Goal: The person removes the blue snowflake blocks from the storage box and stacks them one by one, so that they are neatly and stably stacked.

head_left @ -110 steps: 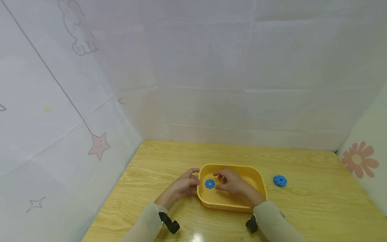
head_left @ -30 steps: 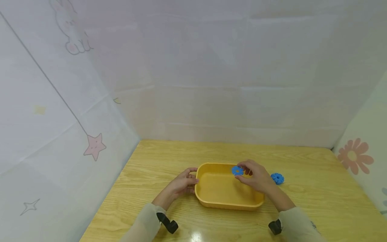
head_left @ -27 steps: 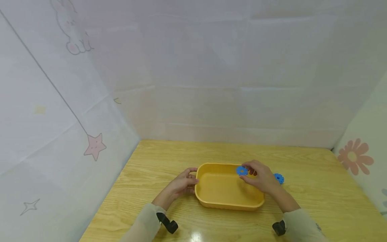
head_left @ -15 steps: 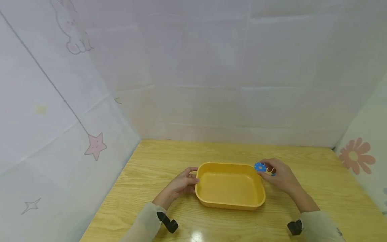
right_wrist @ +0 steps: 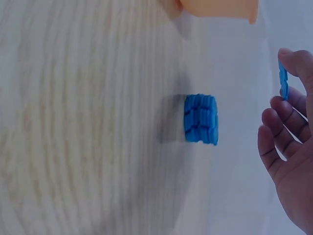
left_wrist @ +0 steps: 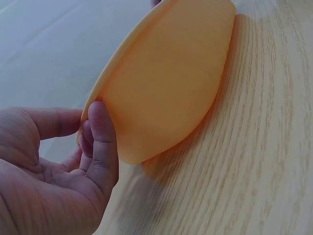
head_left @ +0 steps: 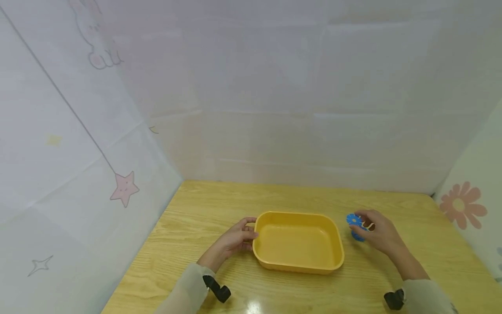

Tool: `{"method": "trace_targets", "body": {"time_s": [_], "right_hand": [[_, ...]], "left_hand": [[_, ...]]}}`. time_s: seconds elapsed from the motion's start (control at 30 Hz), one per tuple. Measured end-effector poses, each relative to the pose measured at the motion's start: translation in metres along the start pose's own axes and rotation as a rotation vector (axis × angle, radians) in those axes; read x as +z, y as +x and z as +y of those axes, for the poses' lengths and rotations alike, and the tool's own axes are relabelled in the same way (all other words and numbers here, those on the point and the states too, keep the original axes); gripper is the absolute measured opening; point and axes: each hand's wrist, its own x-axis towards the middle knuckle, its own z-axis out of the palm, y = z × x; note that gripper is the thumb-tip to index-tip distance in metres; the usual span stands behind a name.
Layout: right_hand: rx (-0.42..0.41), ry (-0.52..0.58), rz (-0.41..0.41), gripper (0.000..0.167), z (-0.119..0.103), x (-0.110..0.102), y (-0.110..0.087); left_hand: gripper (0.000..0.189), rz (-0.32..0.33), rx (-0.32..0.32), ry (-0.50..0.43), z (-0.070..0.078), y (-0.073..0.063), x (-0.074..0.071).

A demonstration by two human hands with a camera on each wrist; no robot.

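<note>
My right hand pinches a blue notched disc, a flower-shaped snowflake building piece, between thumb and fingers. In the right wrist view the disc is seen edge-on, raised above a short stack of the same blue discs that stands on the table. In the head view the stack is partly covered by the hand and the held disc. My left hand grips the left rim of a yellow rectangular tub; the left wrist view has its thumb and fingers on either side of the rim.
The wood-grain table carries the tub at its middle, with the disc stack to the tub's right. A pale patterned cloth rises behind the table and along both sides. A black wrist mount sits by each sleeve.
Earlier a blue disc lay in the tub's left end; the right hand has lifted it out and carried it right, past the rim, to over the stack. The left hand has stayed on the tub.
</note>
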Motion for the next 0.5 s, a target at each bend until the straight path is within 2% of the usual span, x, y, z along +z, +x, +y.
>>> {"method": "trace_targets", "body": {"time_s": [0.2,0.5], "right_hand": [[0.054,0.007,-0.03,0.051,0.008,-0.001,-0.008],[0.049,-0.026,-0.033,0.047,0.019,0.003,-0.012]], "left_hand": [[0.058,0.001,-0.004,0.005,0.0,0.0,-0.001],[0.058,0.0,-0.002,0.001,0.001,-0.002,-0.001]]}}
